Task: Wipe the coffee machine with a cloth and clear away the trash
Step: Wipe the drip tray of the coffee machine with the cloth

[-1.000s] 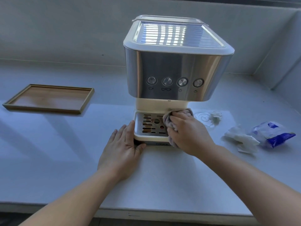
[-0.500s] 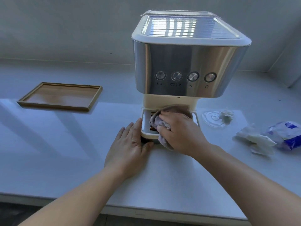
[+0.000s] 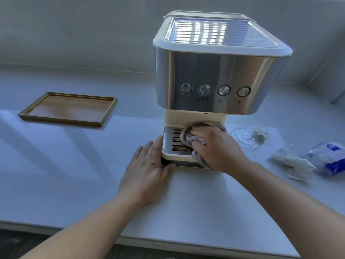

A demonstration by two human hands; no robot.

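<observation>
Broadly, the pale surface (image 3: 56, 174) carries everything, and the coffee machine (image 3: 214, 75) stands at its middle, toward the back. With its steel housing and wide top it looks heavy and rigid, and the polished sides would likely be slippery, so it is better braced low at the base than gripped by the body. A wooden tray (image 3: 61, 122) lies well apart to the left.

The left hand (image 3: 147, 169) lies flat on the surface. Its fingers (image 3: 149, 150) are straight and close together along the left side of the drip tray (image 3: 169, 135), and the thumb is set against the front of the base. It reads as a steadying hold, so that rubbing does not shift the machine. The right hand (image 3: 218, 148) rests on the drip tray's grille with its fingers (image 3: 203, 131) curled over a bunched cloth (image 3: 188, 139), pressing it down. The cloth is soft and limp, takes whatever shape the palm gives it, and one fold droops over the tray's front edge. Gathering it into a wad under the palm suits it best. The slotted grille may snag loose folds.

The trash waits to the right: a blue and white packet (image 3: 328, 157) and a crumpled tissue (image 3: 293, 163) just beside it, both probably very light and easily crushed. Nearer the machine lie a clear plastic lid (image 3: 244, 137), thin and flat and probably best lifted by its rim, and a small paper wad (image 3: 261, 132) at its edge, which a pinch would lift.
</observation>
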